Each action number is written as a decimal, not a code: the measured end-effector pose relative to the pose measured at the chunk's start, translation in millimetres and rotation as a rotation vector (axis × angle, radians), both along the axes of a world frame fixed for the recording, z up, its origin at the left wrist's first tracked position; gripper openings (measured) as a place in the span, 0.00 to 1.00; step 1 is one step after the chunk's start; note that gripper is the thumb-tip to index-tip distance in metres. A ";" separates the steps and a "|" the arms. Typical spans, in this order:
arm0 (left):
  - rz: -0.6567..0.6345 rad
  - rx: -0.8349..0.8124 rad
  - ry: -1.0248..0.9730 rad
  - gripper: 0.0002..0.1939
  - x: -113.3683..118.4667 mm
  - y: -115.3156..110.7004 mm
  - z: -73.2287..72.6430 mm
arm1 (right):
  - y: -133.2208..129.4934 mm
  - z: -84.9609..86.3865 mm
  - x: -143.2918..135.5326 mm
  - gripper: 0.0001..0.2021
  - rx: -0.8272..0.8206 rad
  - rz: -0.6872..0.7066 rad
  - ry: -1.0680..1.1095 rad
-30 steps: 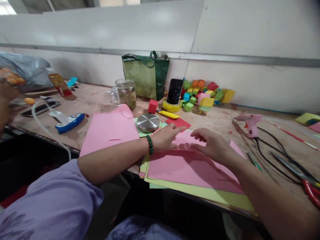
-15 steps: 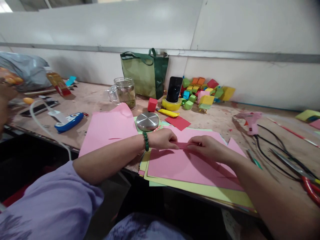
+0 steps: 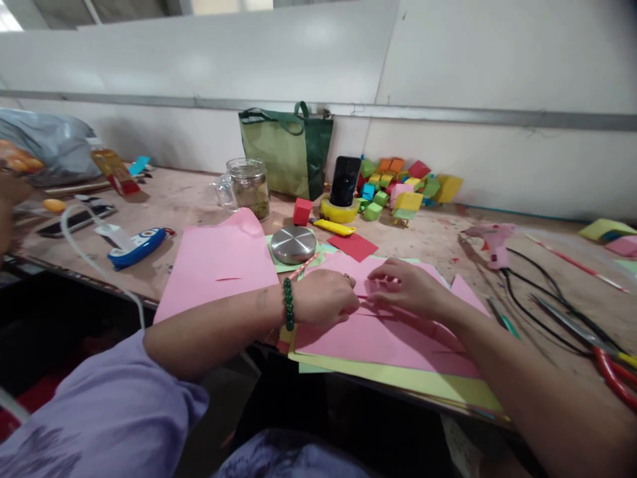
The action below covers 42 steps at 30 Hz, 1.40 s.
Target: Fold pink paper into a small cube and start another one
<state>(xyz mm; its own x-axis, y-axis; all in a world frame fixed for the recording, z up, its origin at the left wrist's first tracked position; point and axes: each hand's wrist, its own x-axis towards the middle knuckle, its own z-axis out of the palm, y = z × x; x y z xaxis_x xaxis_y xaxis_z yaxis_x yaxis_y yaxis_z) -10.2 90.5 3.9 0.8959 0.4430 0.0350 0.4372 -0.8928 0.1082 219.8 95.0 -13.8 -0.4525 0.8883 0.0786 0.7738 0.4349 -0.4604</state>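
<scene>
Over a stack of pink paper [image 3: 378, 342], my left hand [image 3: 323, 297], with a green bead bracelet [image 3: 288, 304] at the wrist, is closed in a pinch. Between its fingertips and those of my right hand [image 3: 411, 287] runs a small red paper piece [image 3: 363, 298], seen almost edge-on and mostly hidden by the fingers. My right hand pinches its other end between thumb and fingers. Just beyond the hands lies a flat red paper square [image 3: 354, 247]. A round steel lid [image 3: 293, 244] sits on green paper, with a pencil [image 3: 304, 265] beside it.
Behind stand a red paper cube [image 3: 302, 212], a phone [image 3: 345, 180] on a yellow tape roll, a yellow cutter [image 3: 334, 228], a glass mug [image 3: 249, 189] and several coloured paper cubes [image 3: 393, 182]. At right lie a glue gun [image 3: 492, 242] and scissors [image 3: 597, 345]. Another person's hand [image 3: 12, 192] is far left.
My left hand has turned over and come slightly nearer to me. The red paper piece, flat and broad before, now shows only a thin edge. The right fingers have lifted slightly.
</scene>
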 end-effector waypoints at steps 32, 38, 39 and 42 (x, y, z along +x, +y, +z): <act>0.138 0.203 -0.137 0.10 6.5 6.8 -11.7 | 10.9 -14.4 1.0 0.15 0.136 -0.166 0.038; 0.224 -0.240 -0.253 0.12 7.4 31.3 -25.5 | 9.8 -6.9 0.4 0.14 0.217 -0.310 0.218; 0.242 -0.322 -0.267 0.12 7.1 37.1 -27.4 | 7.6 -1.7 0.9 0.14 0.261 -0.323 0.251; 0.252 -0.453 -0.273 0.11 6.4 48.2 -29.2 | 0.5 11.2 1.5 0.15 0.270 -0.262 0.293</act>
<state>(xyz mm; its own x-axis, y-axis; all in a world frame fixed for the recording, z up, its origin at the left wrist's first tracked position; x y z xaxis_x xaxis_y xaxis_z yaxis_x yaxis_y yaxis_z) -3.9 138.7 -25.3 0.7464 0.6655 0.0069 0.5326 -0.6035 0.5934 221.3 95.5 -2.6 -0.1400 0.8997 0.4136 0.7281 0.3766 -0.5728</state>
